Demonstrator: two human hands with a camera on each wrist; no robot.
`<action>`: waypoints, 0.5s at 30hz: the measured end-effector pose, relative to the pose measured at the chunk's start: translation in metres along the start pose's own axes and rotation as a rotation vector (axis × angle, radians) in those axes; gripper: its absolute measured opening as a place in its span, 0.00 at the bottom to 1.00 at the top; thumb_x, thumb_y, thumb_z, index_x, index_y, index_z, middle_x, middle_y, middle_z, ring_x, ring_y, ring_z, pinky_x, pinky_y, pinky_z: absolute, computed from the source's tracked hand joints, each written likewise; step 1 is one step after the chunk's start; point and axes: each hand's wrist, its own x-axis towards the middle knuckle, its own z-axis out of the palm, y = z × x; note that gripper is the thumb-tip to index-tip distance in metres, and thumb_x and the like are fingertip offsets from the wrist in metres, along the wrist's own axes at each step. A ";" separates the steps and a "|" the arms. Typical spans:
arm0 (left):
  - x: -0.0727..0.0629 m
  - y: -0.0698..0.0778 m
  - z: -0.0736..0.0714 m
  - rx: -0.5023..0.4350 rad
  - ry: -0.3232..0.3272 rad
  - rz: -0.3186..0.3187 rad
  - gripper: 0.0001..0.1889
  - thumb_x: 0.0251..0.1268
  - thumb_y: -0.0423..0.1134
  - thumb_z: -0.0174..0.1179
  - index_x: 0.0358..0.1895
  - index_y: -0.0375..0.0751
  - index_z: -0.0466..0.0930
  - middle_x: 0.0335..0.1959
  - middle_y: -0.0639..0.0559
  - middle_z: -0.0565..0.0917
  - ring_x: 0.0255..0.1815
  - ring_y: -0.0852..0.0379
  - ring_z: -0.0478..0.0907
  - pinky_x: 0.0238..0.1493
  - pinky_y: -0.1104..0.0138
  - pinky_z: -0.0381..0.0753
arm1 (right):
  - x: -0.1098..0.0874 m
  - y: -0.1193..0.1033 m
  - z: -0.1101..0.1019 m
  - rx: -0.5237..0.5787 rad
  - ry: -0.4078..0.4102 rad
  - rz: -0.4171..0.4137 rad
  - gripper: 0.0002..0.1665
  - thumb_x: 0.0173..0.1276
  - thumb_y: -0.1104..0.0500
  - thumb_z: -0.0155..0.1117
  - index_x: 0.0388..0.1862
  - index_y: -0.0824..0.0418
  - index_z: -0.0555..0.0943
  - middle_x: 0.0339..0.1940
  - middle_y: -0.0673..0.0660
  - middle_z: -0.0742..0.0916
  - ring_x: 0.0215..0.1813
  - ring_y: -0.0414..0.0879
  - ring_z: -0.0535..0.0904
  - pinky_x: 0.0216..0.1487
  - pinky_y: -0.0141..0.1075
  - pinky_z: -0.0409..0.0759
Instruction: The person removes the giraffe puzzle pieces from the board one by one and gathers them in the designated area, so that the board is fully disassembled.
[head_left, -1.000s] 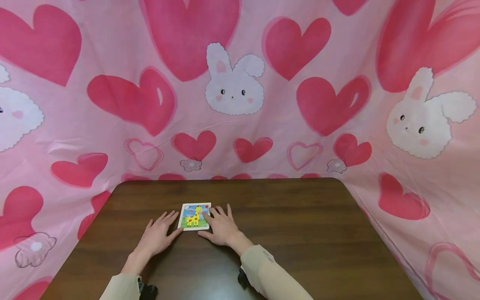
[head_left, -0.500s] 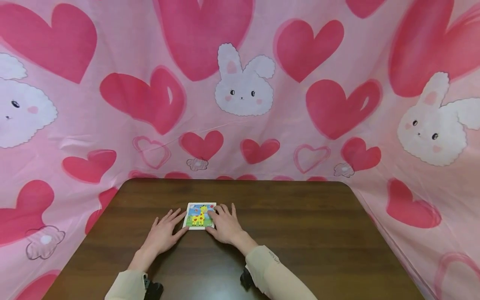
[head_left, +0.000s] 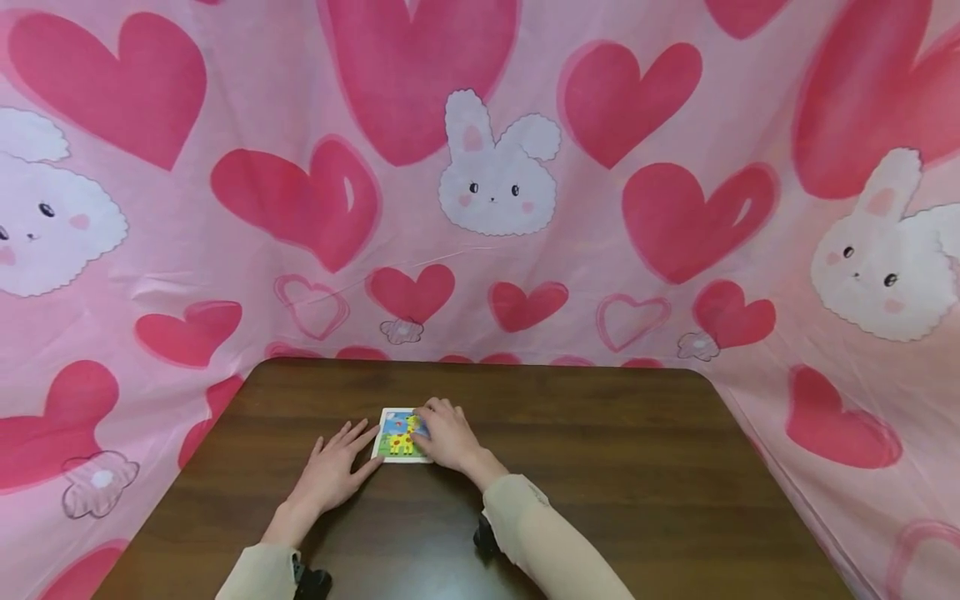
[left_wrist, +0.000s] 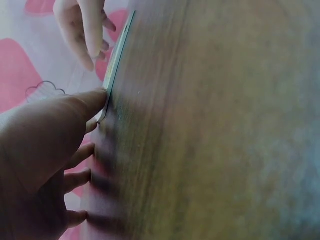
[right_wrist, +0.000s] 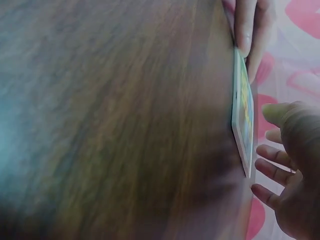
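Observation:
A thin square board with a white border and a yellow giraffe picture lies flat on the brown table. In the head view my left hand is spread at its left side, the thumb at the near left corner. The left wrist view shows that thumb touching the board's edge, the other fingertips on the tabletop. My right hand is over the board's right part and hides some of the picture. In the right wrist view its fingers are loosely bent, apart from the board, holding nothing.
The dark wooden table extends to both sides and toward the person. A pink cloth with hearts and rabbits hangs behind and beside it. A black wrist camera sits under the right sleeve.
My right hand has lifted from the board's right edge and shifted inward over the picture. The left hand keeps its place at the left side. The head view has turned slightly left.

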 end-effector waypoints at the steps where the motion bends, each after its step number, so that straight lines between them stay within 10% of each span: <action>1: 0.001 0.000 0.000 0.002 0.002 0.001 0.36 0.79 0.59 0.65 0.82 0.47 0.73 0.84 0.35 0.71 0.86 0.27 0.64 0.79 0.20 0.56 | 0.003 -0.001 0.000 -0.023 -0.007 0.000 0.26 0.80 0.45 0.71 0.68 0.59 0.86 0.61 0.54 0.87 0.63 0.49 0.80 0.59 0.41 0.78; 15: 0.001 0.000 0.001 0.004 0.023 0.003 0.34 0.79 0.58 0.66 0.81 0.46 0.75 0.83 0.36 0.73 0.86 0.29 0.66 0.79 0.20 0.58 | 0.021 -0.019 0.005 0.141 -0.052 0.126 0.23 0.76 0.51 0.75 0.63 0.63 0.90 0.54 0.56 0.88 0.56 0.50 0.80 0.55 0.38 0.75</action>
